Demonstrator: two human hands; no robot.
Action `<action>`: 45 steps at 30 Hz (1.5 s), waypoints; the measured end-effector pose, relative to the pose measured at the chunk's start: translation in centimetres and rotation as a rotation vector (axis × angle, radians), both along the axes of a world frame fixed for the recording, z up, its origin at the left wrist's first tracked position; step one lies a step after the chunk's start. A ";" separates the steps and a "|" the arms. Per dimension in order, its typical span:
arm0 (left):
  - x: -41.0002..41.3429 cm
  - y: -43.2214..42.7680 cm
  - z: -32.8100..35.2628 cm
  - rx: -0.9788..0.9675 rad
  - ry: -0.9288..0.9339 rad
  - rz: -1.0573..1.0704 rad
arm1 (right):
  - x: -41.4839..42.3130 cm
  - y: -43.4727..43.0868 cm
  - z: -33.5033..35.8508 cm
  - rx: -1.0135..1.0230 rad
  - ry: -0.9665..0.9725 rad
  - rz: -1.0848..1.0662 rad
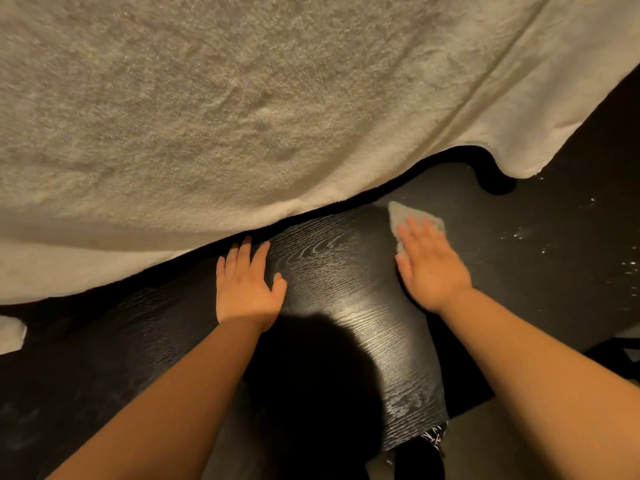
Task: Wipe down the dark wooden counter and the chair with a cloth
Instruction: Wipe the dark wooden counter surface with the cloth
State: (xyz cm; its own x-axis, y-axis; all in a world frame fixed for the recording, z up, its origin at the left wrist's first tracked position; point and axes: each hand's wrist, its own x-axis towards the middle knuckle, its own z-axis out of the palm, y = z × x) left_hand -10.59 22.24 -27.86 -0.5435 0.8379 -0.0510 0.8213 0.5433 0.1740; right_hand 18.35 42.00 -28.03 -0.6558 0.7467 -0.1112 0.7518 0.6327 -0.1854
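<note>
Across the lower half of the head view, a dark wooden counter, pale grain lines shining in a patch of light between the two forearms. On it, right of centre, a small pale cloth, bunched to a rough triangle, far tip pointing toward the big towel. Over the cloth's near part, the right hand, palm down, fingers straight and close together, curled round nothing, pressing the cloth flat against the wood; far corner and right edge of the cloth showing beyond the fingertips. Well apart from it, the left hand, also palm down but directly on bare wood, fingers released and stretched forward, thumb spread to the side, holding nothing; fingertips right at the shadowed hem of the towel, contact with it impossible to tell. Filling the upper half, a large cream terry towel, hem in a sagging curve from lower left to upper right, a stitched band near its right side; lying on the counter or hanging above it, unclear. To the right of the cloth, clear of the right hand, a scatter of white specks on the dark surface. At the far left edge, a small white fabric corner. Past the counter's near edge at bottom right, lighter floor.
</note>
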 end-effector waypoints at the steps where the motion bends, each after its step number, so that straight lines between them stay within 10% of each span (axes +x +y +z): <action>1: 0.0 0.0 -0.1 0.005 0.002 0.000 | 0.5 0.6 0.1 -0.012 0.003 -0.080; 12: 1.9 1.3 0.6 -0.061 -0.052 0.058 | 0.4 -3.7 0.1 -0.017 -0.007 0.353; 20: 8.5 7.3 0.9 -0.063 -0.132 -0.040 | 0.3 1.0 -0.1 -0.015 0.018 -0.110; 27: 11.1 8.9 0.3 -0.128 -0.051 0.061 | 0.2 1.3 -0.3 -0.044 0.096 0.392; 34: 11.1 8.9 0.2 -0.085 -0.016 0.057 | -0.2 10.3 -0.2 -0.053 0.005 -0.092; 41: 11.1 9.3 0.6 -0.119 -0.030 0.073 | -2.1 4.9 0.3 -0.047 0.083 0.480; 45: 11.2 9.2 0.5 -0.099 -0.025 0.078 | -0.3 11.4 -0.2 0.006 0.083 0.297</action>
State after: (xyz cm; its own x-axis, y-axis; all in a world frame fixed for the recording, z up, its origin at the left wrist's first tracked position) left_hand 0.58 31.46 -27.34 -0.6046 0.7831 -0.1455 0.7717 0.6212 0.1365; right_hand 18.01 53.41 -28.23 -0.8522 0.5213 -0.0445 0.5162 0.8239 -0.2338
